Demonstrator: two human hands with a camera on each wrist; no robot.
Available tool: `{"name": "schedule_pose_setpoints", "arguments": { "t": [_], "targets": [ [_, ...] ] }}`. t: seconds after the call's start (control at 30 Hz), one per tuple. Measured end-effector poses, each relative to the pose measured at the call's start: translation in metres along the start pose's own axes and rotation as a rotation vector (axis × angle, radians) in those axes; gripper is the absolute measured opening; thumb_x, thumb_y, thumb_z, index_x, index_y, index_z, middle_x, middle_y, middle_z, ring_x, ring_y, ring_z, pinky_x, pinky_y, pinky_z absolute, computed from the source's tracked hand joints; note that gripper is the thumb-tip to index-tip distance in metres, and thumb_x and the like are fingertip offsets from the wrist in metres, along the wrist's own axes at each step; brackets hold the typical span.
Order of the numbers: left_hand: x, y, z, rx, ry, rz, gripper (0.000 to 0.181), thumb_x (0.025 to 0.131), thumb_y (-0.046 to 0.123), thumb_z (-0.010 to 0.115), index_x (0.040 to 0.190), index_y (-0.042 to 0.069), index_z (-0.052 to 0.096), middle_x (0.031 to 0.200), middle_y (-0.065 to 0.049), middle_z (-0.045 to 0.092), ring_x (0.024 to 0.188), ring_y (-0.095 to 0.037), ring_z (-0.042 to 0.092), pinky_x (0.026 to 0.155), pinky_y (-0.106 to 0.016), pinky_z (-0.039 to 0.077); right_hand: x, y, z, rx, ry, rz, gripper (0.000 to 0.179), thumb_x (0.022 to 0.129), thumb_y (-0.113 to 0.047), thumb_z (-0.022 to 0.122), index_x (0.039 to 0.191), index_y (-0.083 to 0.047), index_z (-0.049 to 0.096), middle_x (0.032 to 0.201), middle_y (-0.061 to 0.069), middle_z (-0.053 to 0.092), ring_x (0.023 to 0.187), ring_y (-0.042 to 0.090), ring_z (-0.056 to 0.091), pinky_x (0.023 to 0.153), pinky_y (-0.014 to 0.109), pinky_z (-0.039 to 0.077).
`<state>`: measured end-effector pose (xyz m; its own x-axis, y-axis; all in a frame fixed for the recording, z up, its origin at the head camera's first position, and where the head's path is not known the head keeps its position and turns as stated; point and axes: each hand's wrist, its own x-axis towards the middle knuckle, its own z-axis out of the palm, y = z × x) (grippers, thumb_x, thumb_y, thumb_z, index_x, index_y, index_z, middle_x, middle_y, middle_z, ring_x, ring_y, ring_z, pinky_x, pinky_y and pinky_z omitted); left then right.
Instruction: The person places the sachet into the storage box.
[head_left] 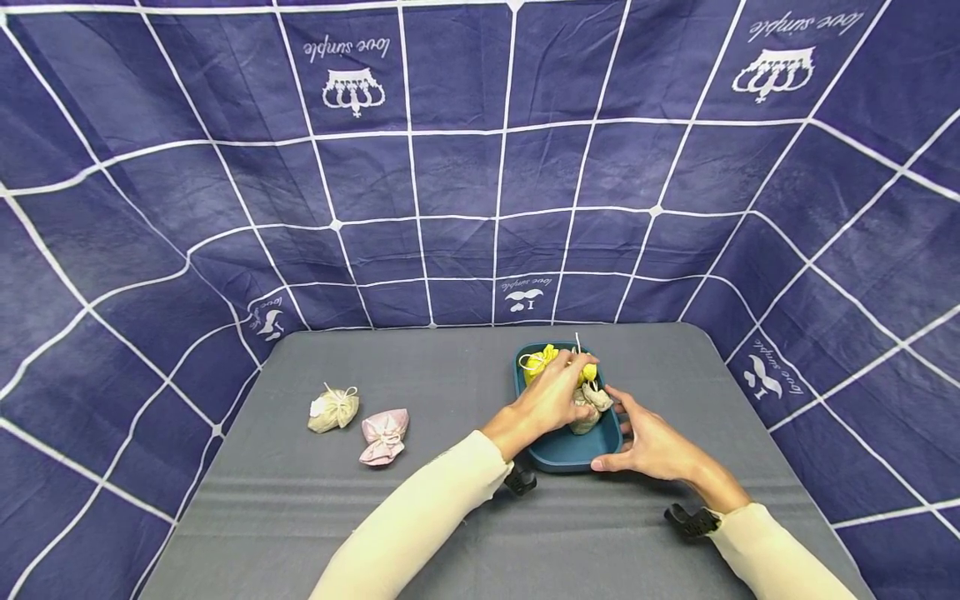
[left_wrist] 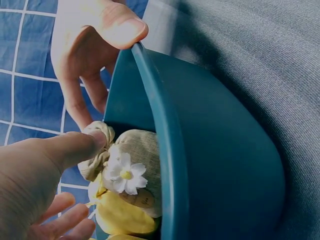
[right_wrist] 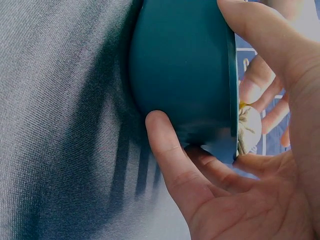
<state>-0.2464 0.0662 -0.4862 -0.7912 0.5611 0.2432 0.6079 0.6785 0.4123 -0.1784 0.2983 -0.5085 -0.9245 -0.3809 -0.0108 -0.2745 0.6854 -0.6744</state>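
Note:
A teal plastic box (head_left: 567, 463) with rounded corners sits right of centre on the table and holds several small tied cloth sachets. My left hand (head_left: 551, 396) reaches over it with fingers spread. In the left wrist view its thumb (left_wrist: 82, 148) touches the gathered neck of a beige sachet (left_wrist: 140, 142) with a white daisy. A yellow sachet (left_wrist: 122, 215) lies beside that one, below the loose fingers. My right hand (head_left: 656, 446) grips the box's right side, thumb at the rim and fingers along the outer wall (right_wrist: 185, 65).
On the left of the grey table (head_left: 450, 375) lie a beige sachet (head_left: 333, 409) with white string and a pink sachet (head_left: 385, 436). Blue cloth with white grid lines (head_left: 457, 175) hangs behind the table and along both sides.

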Motion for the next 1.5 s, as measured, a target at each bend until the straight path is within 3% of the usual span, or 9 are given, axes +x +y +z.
{"name": "schedule_pose_setpoints", "arguments": {
  "t": [0.27,0.5,0.8,1.17,1.5],
  "targets": [
    [-0.009,0.0,-0.011,0.024,0.023,0.035,0.074,0.099,0.033,0.097,0.162,0.018,0.063,0.15,-0.009,0.071,0.134,-0.023,0.075,0.114,-0.036,0.064,0.001,-0.002,0.0,0.012,-0.012,0.008,0.132,0.082,-0.044,0.107,0.176,0.007,0.03,0.149,0.037,0.066,0.112,0.029,0.08,0.092,0.037,0.065],
    [-0.021,-0.004,-0.021,-0.006,0.036,0.02,0.068,0.102,0.033,0.092,0.162,0.019,0.064,0.148,-0.008,0.072,0.12,-0.021,0.077,0.107,-0.035,0.065,0.0,-0.001,0.0,0.04,-0.013,-0.006,0.132,0.082,-0.04,0.108,0.176,0.008,0.029,0.149,0.036,0.066,0.115,0.03,0.081,0.091,0.033,0.066],
    [-0.037,-0.018,-0.033,0.025,0.063,0.01,0.06,0.104,0.038,0.09,0.158,0.021,0.068,0.152,-0.006,0.072,0.138,-0.024,0.075,0.117,-0.042,0.064,-0.001,0.0,0.0,0.072,-0.026,0.001,0.132,0.083,-0.038,0.107,0.177,0.008,0.027,0.149,0.037,0.065,0.117,0.031,0.08,0.09,0.034,0.067],
    [-0.079,-0.055,-0.047,-0.011,0.121,-0.03,0.054,0.103,0.032,0.091,0.151,0.016,0.073,0.141,-0.009,0.077,0.124,-0.028,0.08,0.107,-0.048,0.067,0.0,0.0,0.001,0.058,-0.015,-0.004,0.133,0.082,-0.039,0.108,0.177,0.008,0.028,0.147,0.034,0.067,0.114,0.029,0.08,0.091,0.033,0.066],
    [-0.113,-0.078,-0.056,0.015,0.156,-0.079,0.049,0.102,0.032,0.092,0.146,0.019,0.077,0.136,-0.007,0.08,0.125,-0.03,0.081,0.106,-0.049,0.067,-0.001,-0.001,0.001,0.043,-0.011,0.007,0.132,0.082,-0.04,0.108,0.177,0.007,0.029,0.148,0.033,0.066,0.116,0.03,0.079,0.092,0.034,0.065]
  ]
}}
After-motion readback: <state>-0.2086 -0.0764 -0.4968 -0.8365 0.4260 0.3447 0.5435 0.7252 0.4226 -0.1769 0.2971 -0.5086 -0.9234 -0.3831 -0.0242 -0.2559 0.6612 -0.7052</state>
